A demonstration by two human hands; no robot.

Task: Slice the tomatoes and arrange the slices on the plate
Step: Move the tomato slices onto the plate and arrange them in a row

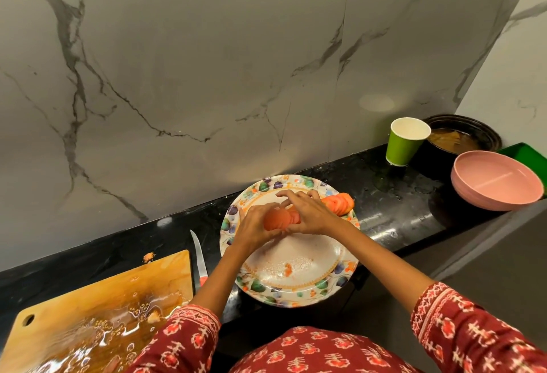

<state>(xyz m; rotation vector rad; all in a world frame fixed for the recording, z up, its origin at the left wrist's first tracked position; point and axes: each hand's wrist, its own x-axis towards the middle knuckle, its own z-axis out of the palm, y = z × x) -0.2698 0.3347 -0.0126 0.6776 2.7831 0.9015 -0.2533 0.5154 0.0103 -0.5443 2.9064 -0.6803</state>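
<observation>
A floral-rimmed plate point(296, 287) sits on the black counter in front of me. A row of tomato slices point(339, 202) lies across its far half. My left hand point(254, 226) curls round the left end of the stack of slices point(276, 218). My right hand point(310, 214) lies over the middle of the row, fingers bent onto the slices. A small bit of tomato point(287, 269) lies on the near part of the plate. A knife point(199, 257) with a red handle rests on the counter between the plate and the wet wooden cutting board point(97, 313).
A green paper cup point(405, 142) stands at the back right. Stacked pink bowls point(497, 183) sit at the right, behind them a dark pan point(464, 136) with liquid. A tomato scrap point(149, 257) lies by the board's far corner. The marble wall rises behind the counter.
</observation>
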